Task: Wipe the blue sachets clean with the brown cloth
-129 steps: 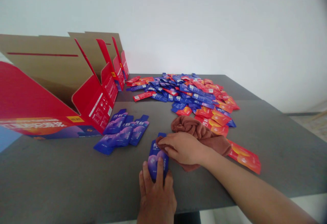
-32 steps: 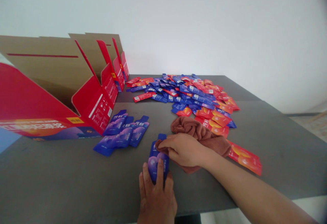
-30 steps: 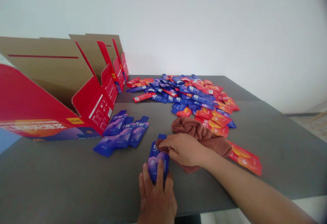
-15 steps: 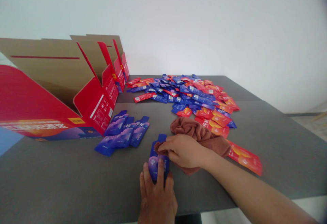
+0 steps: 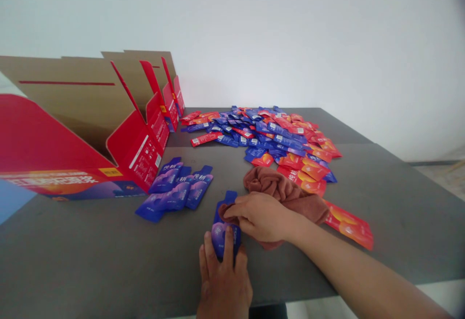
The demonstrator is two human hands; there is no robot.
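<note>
A blue pouch (image 5: 219, 235) with a purple fruit picture lies flat near the table's front. My left hand (image 5: 224, 275) rests over its lower end, fingers spread and fingertips touching it. On the pouch's upper part, my right hand (image 5: 259, 216) presses a bunched corner of a brown cloth (image 5: 276, 183), its fingers closed on the fabric. The rest of the cloth spreads crumpled behind and beneath that hand. Partly under the cloth's right side is a red-orange pouch (image 5: 350, 227). Several blue pouches (image 5: 176, 194) overlap in a small group to the left.
Open red cardboard boxes (image 5: 136, 156) stand in a row along the left side, flaps raised. A large mixed heap of blue and red pouches (image 5: 269, 132) covers the far middle of the grey table (image 5: 90, 261). A white wall (image 5: 254, 38) rises behind.
</note>
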